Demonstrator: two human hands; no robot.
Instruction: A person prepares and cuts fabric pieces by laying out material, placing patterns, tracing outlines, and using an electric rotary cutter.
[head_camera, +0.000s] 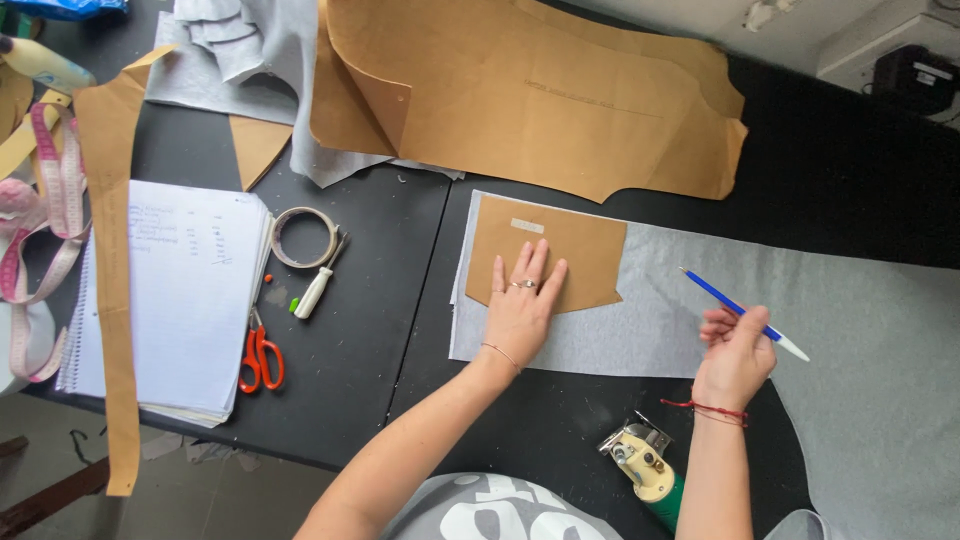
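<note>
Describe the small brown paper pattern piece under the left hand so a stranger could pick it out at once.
Start at the black table and find the long sheet of grey fabric on its right half. At that sheet's left end lies the small brown paper pattern piece, pressed flat by the left hand. Unlike the large brown patterns above it, it is small, roughly rectangular and carries a strip of pale tape.

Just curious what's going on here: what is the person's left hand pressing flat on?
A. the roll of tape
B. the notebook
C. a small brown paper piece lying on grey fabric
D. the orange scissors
C: the left hand lies flat, fingers spread, on the small brown paper piece, which rests on the grey fabric; the right hand holds a blue pen.
</note>
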